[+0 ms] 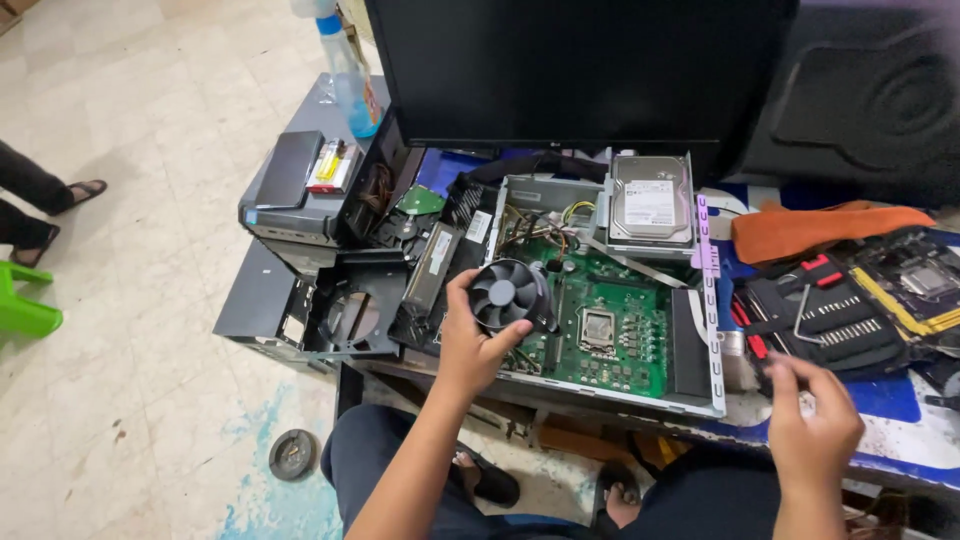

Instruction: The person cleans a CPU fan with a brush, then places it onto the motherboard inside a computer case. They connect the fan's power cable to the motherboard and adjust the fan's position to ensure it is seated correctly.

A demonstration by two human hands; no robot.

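My left hand (468, 345) grips a black round cooling fan (508, 293) and holds it just above the left edge of an open computer case (712, 330). Inside the case lies a green motherboard (620, 350) with its bare processor socket (598, 327) showing. A silver hard drive (650, 208) sits in the case's back right corner. My right hand (812, 425) hovers over the table's front edge, fingers loosely curled and blurred, next to a black tool kit (820, 320) of screwdriver bits.
A dark monitor (580, 70) stands behind the case. A second black computer case (330, 300) lies opened at the left, a spray bottle (350, 75) on it. An orange cloth (820, 228) and another motherboard (915, 280) are at the right. Someone's sandalled feet (60, 200) stand far left.
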